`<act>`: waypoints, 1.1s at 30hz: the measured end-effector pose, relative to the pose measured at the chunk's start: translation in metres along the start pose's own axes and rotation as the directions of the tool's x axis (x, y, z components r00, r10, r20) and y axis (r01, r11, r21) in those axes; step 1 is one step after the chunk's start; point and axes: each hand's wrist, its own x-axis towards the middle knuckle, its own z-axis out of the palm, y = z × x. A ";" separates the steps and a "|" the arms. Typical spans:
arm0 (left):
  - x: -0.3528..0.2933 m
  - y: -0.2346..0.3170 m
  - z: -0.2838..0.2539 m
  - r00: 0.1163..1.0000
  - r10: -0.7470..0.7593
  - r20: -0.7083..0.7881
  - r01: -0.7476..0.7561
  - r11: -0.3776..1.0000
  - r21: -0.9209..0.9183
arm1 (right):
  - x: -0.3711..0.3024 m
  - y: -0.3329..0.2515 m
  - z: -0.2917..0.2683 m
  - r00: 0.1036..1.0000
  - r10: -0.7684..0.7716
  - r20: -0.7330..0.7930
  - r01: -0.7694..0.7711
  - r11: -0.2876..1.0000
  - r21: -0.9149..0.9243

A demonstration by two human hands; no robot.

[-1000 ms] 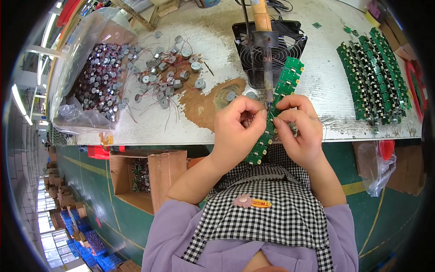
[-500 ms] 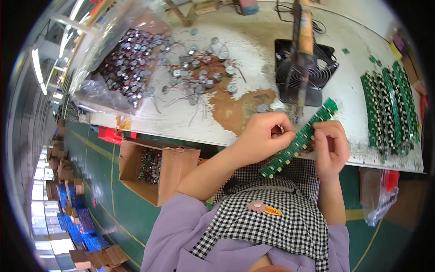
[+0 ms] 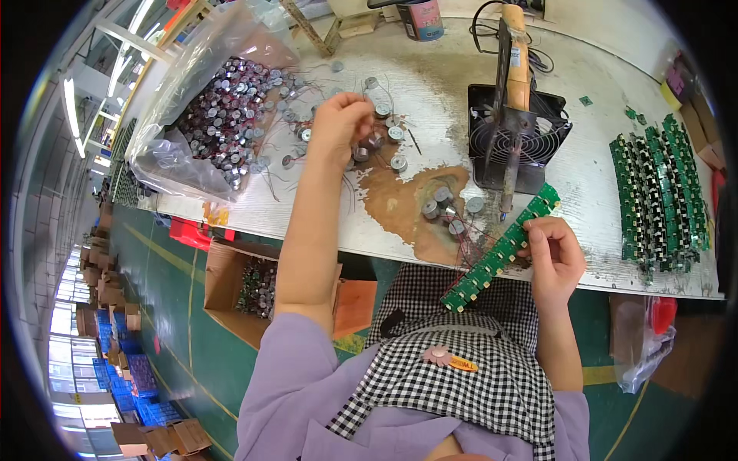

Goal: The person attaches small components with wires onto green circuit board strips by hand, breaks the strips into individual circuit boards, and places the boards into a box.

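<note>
Right hand [image 3: 559,260] is pinching the green circuit strip [image 3: 498,256], slanting across the bench's [image 3: 442,77] near edge; I'm judging it light, stiff, fragile, best held by its long edges. Left hand [image 3: 340,129] is hovering among round metal parts [image 3: 398,163]; whether it's gripping one, I can't tell.

Worn white workbench [image 3: 338,227] with bare brown patches; on it, left to right, a clear plastic bag [image 3: 150,163] of wired silver cylinders [image 3: 215,111], loose cylinders [image 3: 398,163], a tin [image 3: 421,21], a black fan [image 3: 544,142], green circuit boards [image 3: 663,196].
</note>
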 end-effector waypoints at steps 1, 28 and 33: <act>-0.007 0.004 0.003 1.000 -0.009 -0.011 0.005 0.951 -0.308 | 0.000 0.000 0.000 1.000 0.001 -0.002 -0.001 1.000 -0.003; -0.179 0.005 0.090 0.885 0.411 0.218 -0.439 0.893 0.097 | -0.002 -0.007 0.000 0.962 -0.195 0.193 0.219 0.969 -0.112; -0.185 0.022 0.083 0.942 0.253 0.220 -0.290 0.944 0.158 | -0.001 -0.007 0.000 0.947 -0.239 0.214 0.277 0.946 -0.169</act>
